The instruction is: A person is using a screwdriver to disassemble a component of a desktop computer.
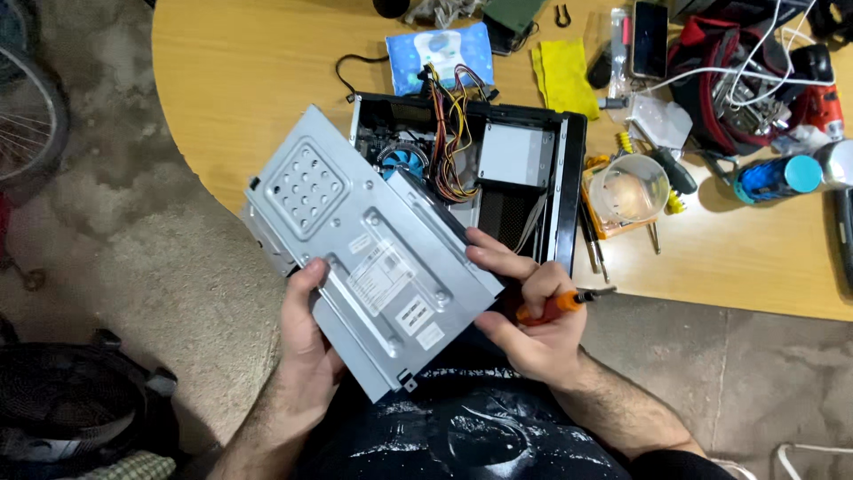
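Head view: grey perforated metal drive bracket [373,249]

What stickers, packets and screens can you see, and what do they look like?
Stickers: white rectangles on the grey metal bracket held by both hands.
Wipes packet: blue and white, soft, behind the computer case.
Phone: dark screen, top of table.

A curved wooden tabletop [267,71] fills the view from twelve to three o'clock. Worn grey concrete floor [133,240] spreads below it. A bicycle wheel [31,116] shows at nine o'clock.
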